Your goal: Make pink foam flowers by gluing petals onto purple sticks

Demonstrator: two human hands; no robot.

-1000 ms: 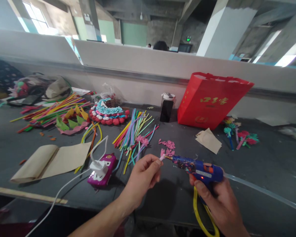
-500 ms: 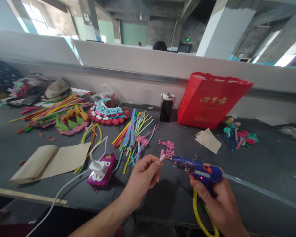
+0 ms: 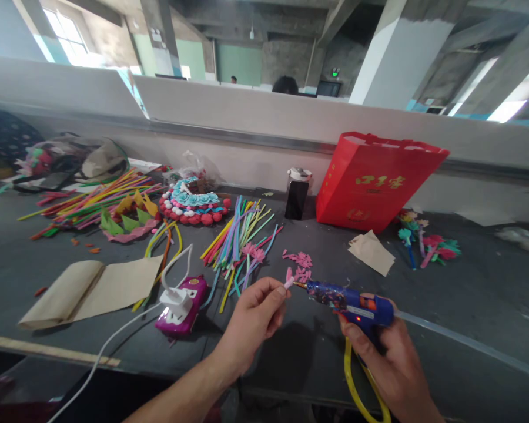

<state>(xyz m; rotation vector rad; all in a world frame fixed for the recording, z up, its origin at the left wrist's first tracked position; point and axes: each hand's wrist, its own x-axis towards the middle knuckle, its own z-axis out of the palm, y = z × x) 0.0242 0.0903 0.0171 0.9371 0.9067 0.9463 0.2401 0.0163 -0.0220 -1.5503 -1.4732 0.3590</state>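
Between thumb and forefinger, my left hand [image 3: 259, 314] pinches a small pink craft piece [image 3: 289, 278], which looks like a short stem with a petal at its tip. My right hand [image 3: 390, 355] is wrapped round the grip of a blue hot glue gun [image 3: 350, 302], with a small red light lit on its side. The gun's metal nozzle points left and is at the pink piece, touching or nearly so. A clear glue stick [image 3: 462, 338] sticks out of the gun's back. Just behind the nozzle lie loose pink petals [image 3: 300, 260] on the dark table.
Fuzzy craft stems [image 3: 238, 235] lie centre-left, with a purple power strip [image 3: 183, 305] and brown paper [image 3: 92, 291] nearer. A beaded craft piece [image 3: 194, 200], a bottle [image 3: 300, 176], a phone [image 3: 297, 198] and a red bag [image 3: 377, 182] stand along the back. Craft flowers [image 3: 436, 244] lie right.
The glue gun has shifted very slightly left and down, its nozzle staying at the pink piece. My left hand has barely moved and keeps its pinch. A distant person's head moved left.
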